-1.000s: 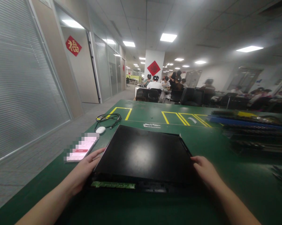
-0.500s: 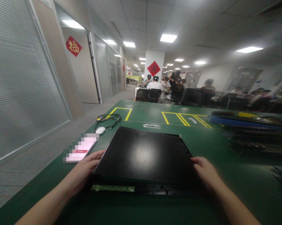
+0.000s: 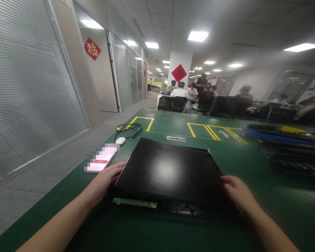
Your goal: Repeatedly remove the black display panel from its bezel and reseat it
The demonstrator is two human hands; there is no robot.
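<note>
A flat black LCD panel (image 3: 170,168) with a glossy screen lies face up before me at the green table. A thin green circuit board strip (image 3: 134,203) runs along its near edge, left of the middle. My left hand (image 3: 107,180) is closed on the panel's left edge, its fingers partly hidden at the rim. On the opposite side my right hand (image 3: 238,191) grips the right edge, thumb on top and the other fingers out of sight. The far right corner shows a narrow gap between the screen layer and a dark frame. Whether the panel touches the table I cannot tell.
Left of the panel lie a phone (image 3: 102,159) with a lit pink screen, a white mouse (image 3: 120,140) and a coiled black cable (image 3: 128,130). Stacked dark panels (image 3: 285,147) stand at the right. Yellow tape (image 3: 199,130) marks the table's far side; several people sit beyond.
The whole view has shifted, so the table and background appear farther right and slightly higher. Both hands keep their hold on the LCD panel, with little change in its pose.
</note>
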